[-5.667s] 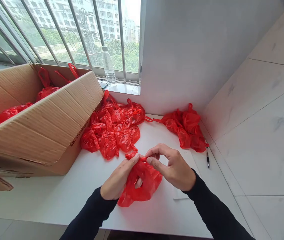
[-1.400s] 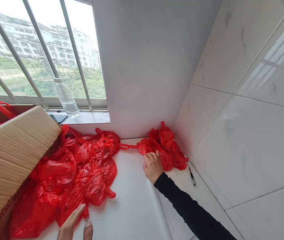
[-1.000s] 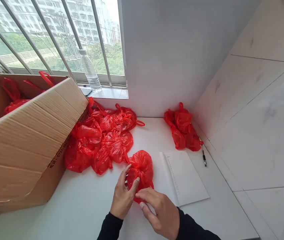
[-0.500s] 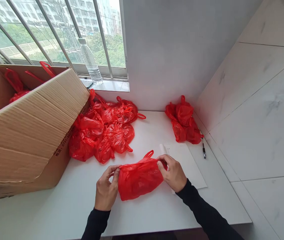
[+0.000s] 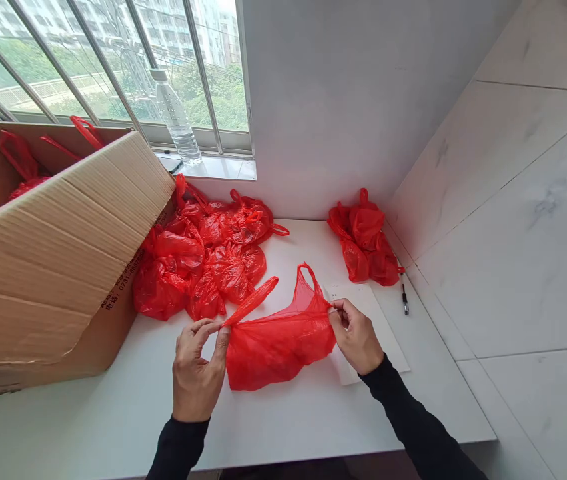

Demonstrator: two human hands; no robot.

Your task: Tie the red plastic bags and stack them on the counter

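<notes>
A thin red plastic bag [image 5: 280,347] is stretched sideways between my hands, above the front of the white table. Its two loop handles stick up and away from me. My left hand [image 5: 199,363] pinches the bag's upper left corner between thumb and fingers. At the upper right corner, my right hand [image 5: 356,333] has a similar pinch on it. Something bulges faintly inside the bag, but I cannot make out what. Behind the right hand lies a white paper pad [image 5: 376,320], partly covered by the hand and the bag.
Several filled red bags [image 5: 233,270] are heaped beside a large cardboard box [image 5: 78,247] at left, which holds more red bags. Another red cluster [image 5: 366,240] lies back right, with a pen [image 5: 405,297] near it. A water bottle [image 5: 178,120] stands on the windowsill.
My hands have moved apart, pulling the bag's top edge wider. Both handles now stand out more, where only one small loop showed before. The view has shifted slightly.
</notes>
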